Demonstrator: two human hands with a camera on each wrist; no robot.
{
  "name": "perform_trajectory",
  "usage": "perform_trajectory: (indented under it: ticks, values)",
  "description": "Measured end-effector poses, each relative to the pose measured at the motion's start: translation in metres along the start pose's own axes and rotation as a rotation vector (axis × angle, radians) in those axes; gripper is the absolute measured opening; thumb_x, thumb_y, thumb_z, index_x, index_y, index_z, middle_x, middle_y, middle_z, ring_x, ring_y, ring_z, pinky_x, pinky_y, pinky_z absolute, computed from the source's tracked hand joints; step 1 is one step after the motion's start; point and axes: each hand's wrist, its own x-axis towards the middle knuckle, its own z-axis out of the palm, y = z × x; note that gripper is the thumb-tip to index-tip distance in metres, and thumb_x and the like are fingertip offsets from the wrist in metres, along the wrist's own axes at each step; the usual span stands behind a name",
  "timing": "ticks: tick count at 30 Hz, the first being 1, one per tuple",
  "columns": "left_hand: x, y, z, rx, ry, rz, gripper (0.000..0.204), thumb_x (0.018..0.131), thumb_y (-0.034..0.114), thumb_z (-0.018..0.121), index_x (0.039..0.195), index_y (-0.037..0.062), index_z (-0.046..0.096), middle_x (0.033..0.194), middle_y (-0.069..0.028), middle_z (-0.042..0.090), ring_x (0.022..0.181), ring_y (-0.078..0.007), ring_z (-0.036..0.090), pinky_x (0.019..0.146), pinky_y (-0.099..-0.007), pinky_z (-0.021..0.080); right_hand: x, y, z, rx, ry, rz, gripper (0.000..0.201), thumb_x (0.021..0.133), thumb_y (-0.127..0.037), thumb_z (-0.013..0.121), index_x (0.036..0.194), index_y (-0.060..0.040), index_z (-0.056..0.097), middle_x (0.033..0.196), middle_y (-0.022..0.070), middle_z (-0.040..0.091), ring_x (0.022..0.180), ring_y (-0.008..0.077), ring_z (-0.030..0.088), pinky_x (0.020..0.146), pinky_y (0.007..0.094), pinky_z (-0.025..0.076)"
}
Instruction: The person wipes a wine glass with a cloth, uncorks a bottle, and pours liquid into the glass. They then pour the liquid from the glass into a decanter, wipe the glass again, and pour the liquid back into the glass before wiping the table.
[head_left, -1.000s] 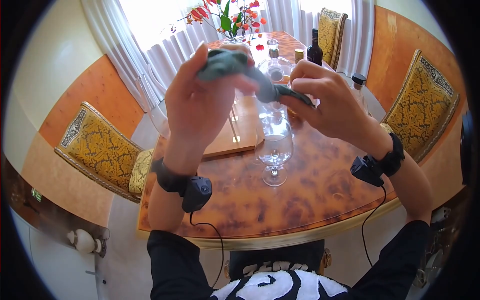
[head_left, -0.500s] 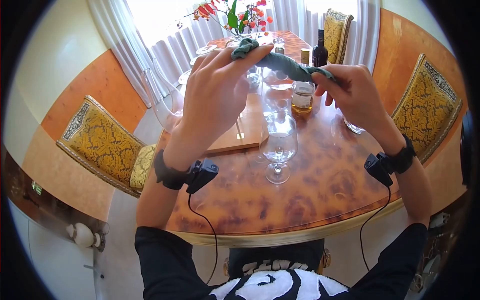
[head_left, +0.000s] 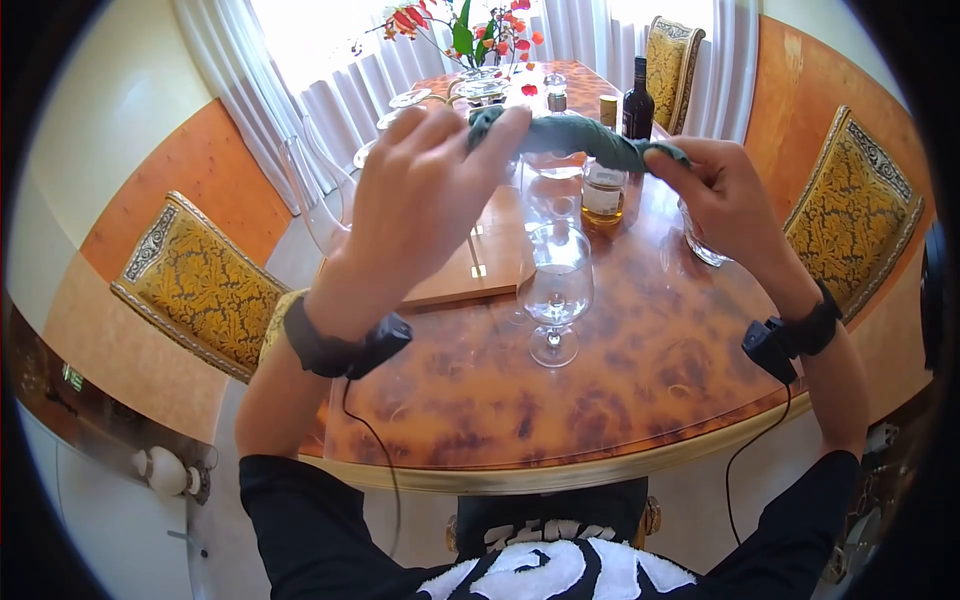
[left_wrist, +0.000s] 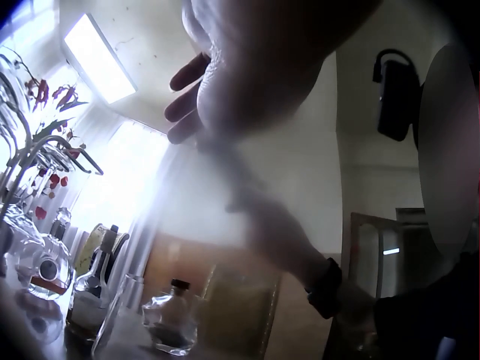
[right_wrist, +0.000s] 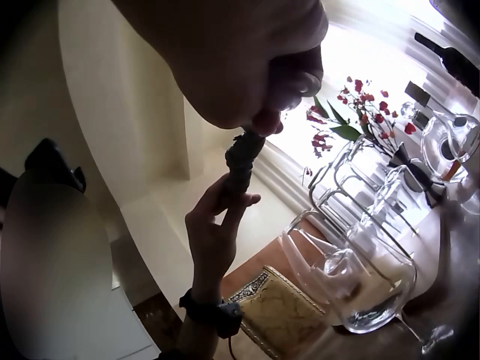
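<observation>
A twisted green cloth (head_left: pixel 580 138) stretches between both hands above the table in the head view. My left hand (head_left: pixel 425 190), somewhat blurred, grips its left end between thumb and fingers. The right end is pinched by my right hand (head_left: pixel 725 205), thumb against curled fingers. Below the cloth, a clear stemmed glass (head_left: pixel 555 285) stands upright on the table, touched by neither hand. In the right wrist view the cloth (right_wrist: pixel 241 159) runs from my right hand (right_wrist: pixel 247 64) to the left hand (right_wrist: pixel 210 236). The left wrist view hides most of the cloth.
Behind the glass are a wooden board (head_left: pixel 470 285), a bottle of amber liquid (head_left: pixel 603 195) and a dark bottle (head_left: pixel 638 105). A tall curved glass vessel (head_left: pixel 315 195) stands at the left, flowers (head_left: pixel 465 40) at the back. Patterned chairs (head_left: pixel 200 280) flank the table (head_left: pixel 640 400).
The hands have spread apart, drawing the cloth from a bunched shape into a longer twisted roll. Over the last half second my left forearm has swung left and the right hand has shifted slightly right.
</observation>
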Motion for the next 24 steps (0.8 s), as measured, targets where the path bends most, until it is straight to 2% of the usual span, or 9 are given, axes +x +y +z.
perform_trajectory:
  ticks: [2, 3, 5, 10, 14, 17, 19, 22, 24]
  values:
    - [0.011, -0.006, -0.007, 0.116, 0.128, 0.181, 0.033, 0.084, 0.01, 0.07, 0.117, 0.0154, 0.07, 0.069, 0.0024, 0.061, 0.078, -0.0149, 0.062, 0.074, -0.0319, 0.049, -0.002, -0.005, -0.007, 0.064, -0.262, 0.205, 0.025, 0.103, -0.023, 0.06, 0.106, -0.0024, 0.073, 0.055, -0.0007, 0.059, 0.045, 0.0048, 0.054, 0.04, 0.0224, 0.037]
    - [0.014, -0.009, -0.007, 0.19, 0.112, 0.231, 0.036, 0.088, 0.015, 0.072, 0.125, 0.0197, 0.069, 0.084, 0.0037, 0.073, 0.082, -0.0116, 0.062, 0.077, -0.0309, 0.045, -0.003, -0.008, -0.011, 0.064, -0.266, 0.207, 0.025, 0.103, -0.023, 0.06, 0.106, -0.0024, 0.073, 0.055, -0.0007, 0.059, 0.045, 0.0048, 0.054, 0.04, 0.0224, 0.037]
    - [0.017, -0.01, -0.005, 0.214, 0.16, 0.264, 0.039, 0.087, 0.016, 0.072, 0.126, 0.021, 0.07, 0.085, 0.0046, 0.072, 0.084, -0.0113, 0.062, 0.078, -0.0312, 0.045, -0.005, -0.012, -0.02, 0.313, -0.404, 0.397, 0.024, 0.103, -0.022, 0.06, 0.109, -0.0005, 0.07, 0.058, 0.0008, 0.062, 0.045, 0.0057, 0.056, 0.04, 0.0216, 0.043]
    - [0.019, -0.006, -0.004, 0.227, 0.288, 0.369, 0.034, 0.086, 0.023, 0.075, 0.12, 0.0239, 0.072, 0.079, 0.0081, 0.06, 0.086, -0.0105, 0.057, 0.08, -0.0313, 0.046, -0.011, 0.004, -0.019, 0.775, -0.383, 0.463, 0.023, 0.102, -0.021, 0.06, 0.109, 0.0002, 0.067, 0.075, 0.0056, 0.069, 0.059, 0.0077, 0.064, 0.052, 0.0208, 0.052]
    - [0.017, 0.001, -0.006, 0.289, 0.38, 0.418, 0.044, 0.085, 0.025, 0.075, 0.129, 0.0295, 0.071, 0.091, 0.0082, 0.07, 0.092, -0.0113, 0.061, 0.076, -0.0307, 0.047, -0.009, 0.005, -0.025, 0.978, -0.338, 0.531, 0.023, 0.102, -0.023, 0.061, 0.109, -0.0008, 0.066, 0.089, 0.0087, 0.07, 0.076, 0.0115, 0.069, 0.07, 0.0229, 0.057]
    - [0.014, 0.007, -0.006, 0.224, 0.419, 0.454, 0.042, 0.087, 0.028, 0.075, 0.128, 0.0353, 0.07, 0.099, 0.0084, 0.072, 0.093, -0.0115, 0.061, 0.076, -0.03, 0.049, -0.009, 0.007, -0.021, 1.057, -0.312, 0.577, 0.025, 0.1, -0.024, 0.064, 0.11, -0.0011, 0.065, 0.092, 0.0083, 0.07, 0.076, 0.0126, 0.068, 0.075, 0.0258, 0.058]
    - [0.011, 0.008, -0.01, 0.213, 0.418, 0.486, 0.041, 0.088, 0.035, 0.075, 0.127, 0.0434, 0.068, 0.113, 0.0091, 0.074, 0.099, -0.0134, 0.062, 0.076, -0.0316, 0.052, -0.013, 0.007, -0.014, 1.009, -0.358, 0.531, 0.026, 0.1, -0.024, 0.066, 0.111, -0.0009, 0.065, 0.094, 0.0084, 0.069, 0.076, 0.0127, 0.067, 0.073, 0.0259, 0.057]
    - [0.012, 0.004, -0.023, 0.205, 0.427, 0.554, 0.04, 0.088, 0.044, 0.075, 0.126, 0.0482, 0.067, 0.121, 0.0103, 0.073, 0.107, -0.0161, 0.062, 0.082, -0.0337, 0.054, -0.019, 0.004, -0.004, 0.94, -0.437, 0.444, 0.027, 0.097, -0.021, 0.069, 0.114, 0.0001, 0.064, 0.099, 0.0089, 0.067, 0.078, 0.0126, 0.065, 0.071, 0.0259, 0.054]
    - [0.013, -0.002, -0.024, 0.16, 0.429, 0.595, 0.042, 0.088, 0.049, 0.073, 0.129, 0.0508, 0.064, 0.123, 0.0117, 0.071, 0.113, -0.0169, 0.061, 0.087, -0.0353, 0.053, -0.02, 0.007, -0.001, 0.983, -0.688, 0.324, 0.03, 0.096, -0.017, 0.07, 0.119, 0.0012, 0.063, 0.1, 0.0092, 0.066, 0.081, 0.0124, 0.064, 0.07, 0.0248, 0.052]
